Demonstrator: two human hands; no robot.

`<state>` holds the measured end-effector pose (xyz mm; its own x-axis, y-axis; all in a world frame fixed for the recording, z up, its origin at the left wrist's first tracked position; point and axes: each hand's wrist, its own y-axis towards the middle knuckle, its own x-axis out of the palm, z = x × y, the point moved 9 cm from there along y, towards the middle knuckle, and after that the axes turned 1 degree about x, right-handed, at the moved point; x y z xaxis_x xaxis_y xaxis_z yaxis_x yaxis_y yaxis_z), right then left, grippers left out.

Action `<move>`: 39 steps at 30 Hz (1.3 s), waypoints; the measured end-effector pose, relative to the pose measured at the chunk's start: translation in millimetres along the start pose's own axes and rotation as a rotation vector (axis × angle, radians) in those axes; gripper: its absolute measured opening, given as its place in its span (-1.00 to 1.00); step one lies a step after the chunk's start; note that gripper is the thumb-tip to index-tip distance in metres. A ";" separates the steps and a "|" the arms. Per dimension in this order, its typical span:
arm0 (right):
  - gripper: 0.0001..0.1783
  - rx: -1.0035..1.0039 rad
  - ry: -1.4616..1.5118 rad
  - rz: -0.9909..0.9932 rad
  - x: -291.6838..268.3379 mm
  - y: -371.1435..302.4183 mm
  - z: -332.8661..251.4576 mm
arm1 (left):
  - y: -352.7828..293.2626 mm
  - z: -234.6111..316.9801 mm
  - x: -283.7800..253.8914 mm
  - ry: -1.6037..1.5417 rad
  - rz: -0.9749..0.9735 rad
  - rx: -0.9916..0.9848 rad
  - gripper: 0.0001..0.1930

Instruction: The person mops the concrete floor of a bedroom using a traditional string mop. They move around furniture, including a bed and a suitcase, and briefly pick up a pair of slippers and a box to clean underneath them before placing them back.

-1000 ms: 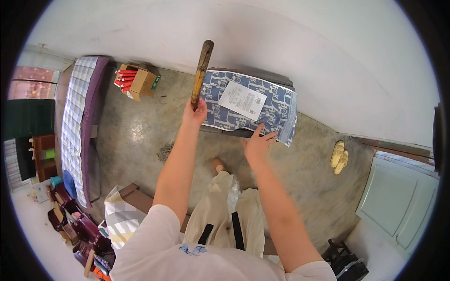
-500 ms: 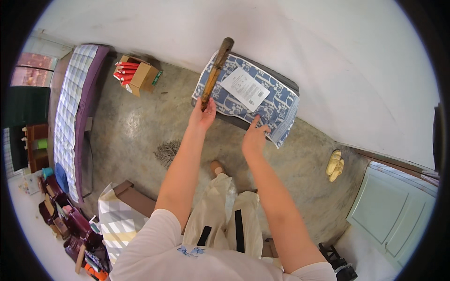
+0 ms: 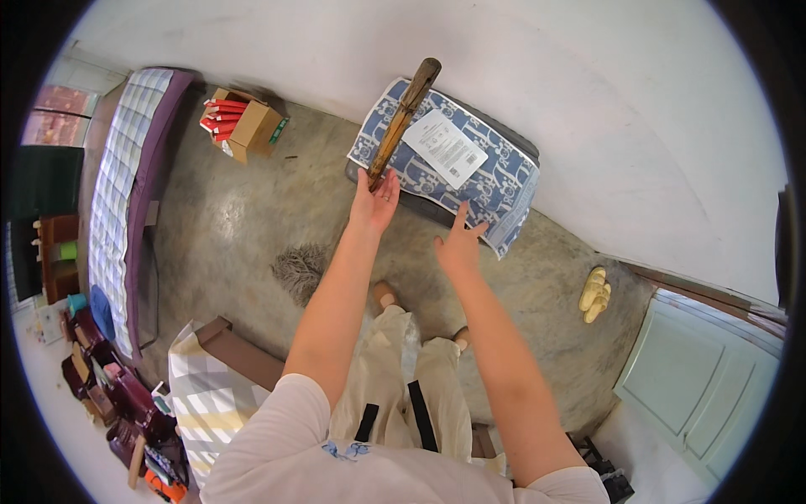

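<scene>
A thick brown stick [image 3: 395,133], looking like wood or bamboo with a darker far end, slants up and to the right over the left part of a blue-and-white patterned cloth [image 3: 502,182]. Its near end sits between the thumb and fingers of my left hand [image 3: 375,204], which is turned palm up. Beside the stick, a white printed sheet [image 3: 445,148] lies on the cloth. My right hand [image 3: 460,249] is at the cloth's near edge, fingers apart and holding nothing; the index finger points toward the sheet. Whether a fingertip touches the cloth I cannot tell.
Under the cloth is a dark flat-topped support [image 3: 426,210] against the white wall. A cardboard box [image 3: 254,130] with red packages stands at the far left, near a checked bed [image 3: 126,168]. A grey shaggy thing [image 3: 300,273] and yellow slippers [image 3: 595,294] lie on the floor.
The stick's far end has shifted right and slightly up, with my left hand moving along. My right hand's fingers have spread wider. The whole view has shifted a little.
</scene>
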<state>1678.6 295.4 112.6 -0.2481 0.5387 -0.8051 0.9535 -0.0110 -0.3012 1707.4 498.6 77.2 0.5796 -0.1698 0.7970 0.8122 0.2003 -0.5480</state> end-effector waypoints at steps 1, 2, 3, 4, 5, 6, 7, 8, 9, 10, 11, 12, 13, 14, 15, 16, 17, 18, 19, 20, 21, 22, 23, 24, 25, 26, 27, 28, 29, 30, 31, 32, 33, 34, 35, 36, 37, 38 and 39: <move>0.04 0.016 0.090 -0.041 1.3 -3.7 0.5 | -0.6 0.6 -0.9 0.014 -0.002 0.000 -0.51; 0.03 -0.018 0.145 0.012 0.5 -6.2 2.0 | -2.2 -1.0 -2.8 0.010 -0.004 -0.018 -0.50; 0.03 -0.048 0.202 0.067 0.6 -9.2 7.9 | -4.4 -4.8 -2.9 0.010 -0.006 -0.039 -0.49; 0.03 -0.077 0.260 0.124 -0.6 -12.3 14.5 | -6.6 -9.3 -2.9 0.010 -0.009 -0.061 -0.48; 0.00 -0.109 0.253 0.163 -1.5 -14.1 21.5 | -8.4 -12.2 -3.7 0.016 0.001 -0.059 -0.48; -0.02 -0.139 0.247 0.201 -4.1 -17.5 27.0 | -10.8 -14.1 -4.9 0.024 0.012 -0.057 -0.48; -0.05 -0.167 0.240 0.240 -6.5 -21.4 33.2 | -13.7 -17.3 -5.1 0.031 0.023 -0.057 -0.48; -0.07 -0.206 0.233 0.274 -7.2 -25.7 39.3 | -14.5 -19.7 -6.7 0.028 0.019 -0.065 -0.48; -0.08 -0.252 0.227 0.309 -9.4 -30.0 44.0 | -14.0 -18.5 -8.7 0.022 0.011 -0.067 -0.48; -0.10 -0.298 0.219 0.346 -11.6 -35.3 49.2 | -13.5 -17.7 -10.5 0.015 0.002 -0.071 -0.48; -0.12 -0.288 0.299 0.329 -10.0 -38.6 60.4 | -12.9 -17.7 -12.3 0.040 -0.005 -0.075 -0.46; -0.13 -0.283 0.381 0.311 -8.7 -42.2 69.8 | -13.9 -16.7 -12.4 0.064 -0.012 -0.073 -0.45; -0.15 -0.278 0.463 0.291 -7.7 -46.8 80.1 | -14.8 -16.7 -12.5 0.087 -0.020 -0.071 -0.44; -0.17 -0.256 0.511 0.268 -7.2 -52.4 93.1 | -15.7 -18.4 -16.2 0.069 0.017 -0.077 -0.43; -0.19 -0.239 0.565 0.242 -7.2 -58.8 102.6 | -15.3 -15.3 -20.2 0.054 0.053 -0.077 -0.42; -0.21 -0.220 0.619 0.221 -8.0 -63.2 113.3 | -15.3 -16.6 -21.2 0.041 0.085 -0.080 -0.40; -0.23 -0.201 0.636 0.213 -10.0 -67.0 123.9 | -15.4 -18.3 -18.1 0.048 0.063 -0.074 -0.39; -0.24 -0.172 0.654 0.198 -11.3 -74.6 132.2 | -18.0 -18.6 -19.2 0.058 0.051 -0.070 -0.38; -0.25 -0.146 0.670 0.181 -11.2 -82.5 140.7 | -20.7 -18.5 -23.4 0.066 0.041 -0.064 -0.37; -0.26 -0.141 0.690 0.170 -12.2 -89.7 147.6 | -22.7 -16.0 -30.5 0.102 0.069 -0.029 -0.37; -0.26 -0.139 0.708 0.159 -14.2 -95.9 153.8 | -24.0 -13.1 -38.5 0.135 0.096 0.008 -0.38; -0.27 -0.142 0.724 0.152 -16.3 -99.9 159.4 | -21.2 -10.5 -46.0 0.164 0.118 0.044 -0.39; -0.28 -0.127 0.736 0.142 -14.4 -104.3 166.0 | -20.1 10.0 -56.7 0.477 0.206 0.258 -0.41; -0.28 -0.119 0.751 0.127 -10.3 -109.2 170.8 | -19.9 33.2 -66.5 0.787 0.296 0.481 -0.43; -0.29 -0.098 0.757 0.118 -5.8 -115.0 182.1 | -29.2 42.6 -62.2 1.097 0.386 0.687 -0.45; -0.30 -0.101 0.744 0.109 -1.8 -119.9 192.1 | -44.2 47.1 -44.7 1.411 0.379 0.988 -0.49; -0.31 -0.101 0.730 0.112 0.9 -121.1 204.5 | -62.9 32.7 -15.5 1.716 0.343 1.294 -0.53; -0.32 -0.114 0.722 0.108 3.2 -121.3 206.7 | -77.7 16.5 9.9 2.009 0.301 1.622 -0.56; -0.33 -0.098 0.732 0.083 8.4 -122.7 209.9 | -55.3 22.3 4.2 2.126 0.303 1.359 -0.57; -0.34 -0.079 0.736 0.052 10.8 -128.0 213.4 | -36.3 27.4 -12.4 2.218 0.307 1.079 -0.58; -0.35 -0.061 0.740 0.019 15.2 -130.2 214.7 | -20.4 30.7 -32.1 2.282 0.310 0.794 -0.59; -0.37 -0.068 0.760 -0.007 22.4 -129.7 212.7 | -21.8 37.0 -34.1 2.245 0.274 0.862 -0.60; -0.40 -0.065 0.774 -0.027 25.2 -128.7 210.0 | -25.9 34.7 -32.9 2.205 0.227 0.921 -0.60; -0.42 -0.064 0.789 -0.049 29.0 -126.9 205.0 | -31.6 34.2 -32.2 2.164 0.183 0.980 -0.60; -0.41 -0.135 0.769 -0.046 31.9 -121.6 190.5 | -32.1 32.9 -37.5 2.232 0.175 0.925 -0.60; -0.40 -0.202 0.748 -0.048 25.7 -115.8 157.9 | -39.7 29.8 -41.1 2.301 0.169 0.859 -0.59; -0.39 -0.258 0.723 -0.044 15.0 -110.0 124.7 | -45.0 21.5 -44.7 2.367 0.147 0.783 -0.59; -0.38 -0.340 0.783 0.009 -9.2 -105.5 82.1 | -56.5 19.5 -47.6 2.357 0.123 0.782 -0.59; -0.36 -0.428 0.839 0.075 -39.7 -94.5 40.2 | -65.5 12.7 -42.2 2.340 0.088 0.794 -0.59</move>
<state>1591.5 241.2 152.4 -0.1379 0.9813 -0.1344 0.9851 0.1500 0.0839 1629.0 505.0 82.6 0.1481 -0.3322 -0.9315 0.9451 0.3250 0.0343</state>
